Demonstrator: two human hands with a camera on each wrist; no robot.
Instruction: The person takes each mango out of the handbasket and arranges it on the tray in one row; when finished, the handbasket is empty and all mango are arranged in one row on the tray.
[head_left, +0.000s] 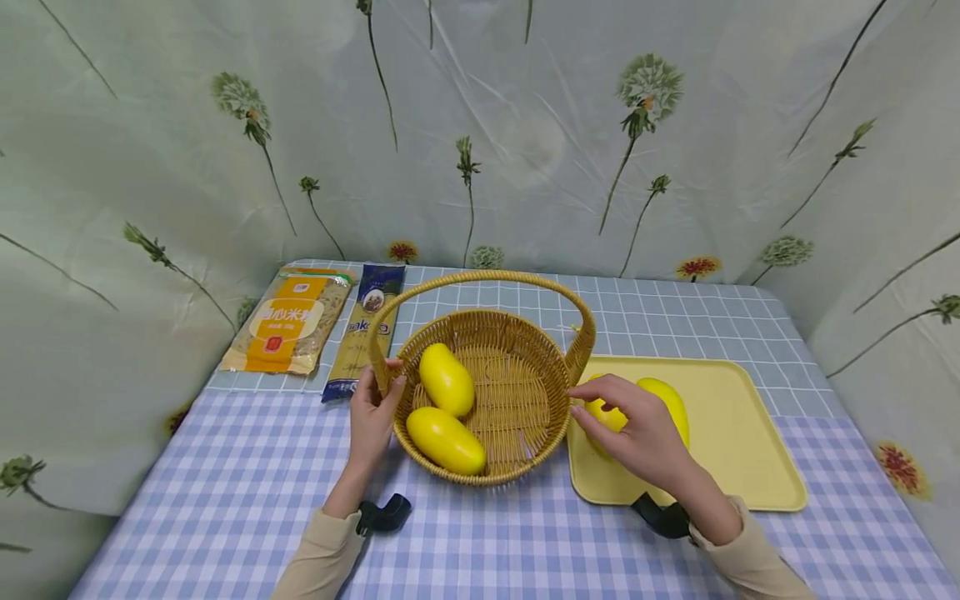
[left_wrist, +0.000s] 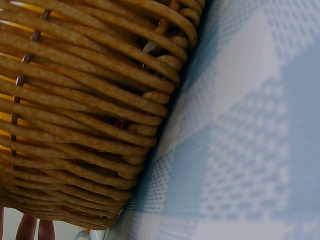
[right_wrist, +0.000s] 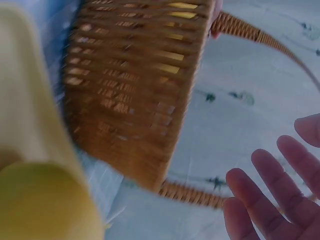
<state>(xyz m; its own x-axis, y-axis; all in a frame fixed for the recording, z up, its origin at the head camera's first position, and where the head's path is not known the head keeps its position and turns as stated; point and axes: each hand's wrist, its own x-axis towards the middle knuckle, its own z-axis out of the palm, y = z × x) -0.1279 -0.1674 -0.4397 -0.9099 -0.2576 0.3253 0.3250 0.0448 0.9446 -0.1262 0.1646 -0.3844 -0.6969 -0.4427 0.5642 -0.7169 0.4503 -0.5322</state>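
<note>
A woven wicker basket (head_left: 517, 400) with a tall arched handle stands mid-table. Two yellow mangoes lie in its left half, an upper mango (head_left: 447, 380) and a lower mango (head_left: 446, 441). My left hand (head_left: 372, 417) grips the basket at its left rim, by the foot of the handle. Just off the opposite rim, my right hand (head_left: 637, 425) has its fingers loosely spread and holds nothing. Beneath it, on a yellow tray (head_left: 742, 433), are two more yellow mangoes, partly hidden by the hand; one mango (right_wrist: 45, 205) shows large in the right wrist view.
Left of the basket lie an orange and clear food packet (head_left: 288, 321) and a narrow blue-topped packet (head_left: 363, 333). A checked cloth (head_left: 247, 500) covers the table, and a flower-printed curtain (head_left: 525, 125) hangs behind it.
</note>
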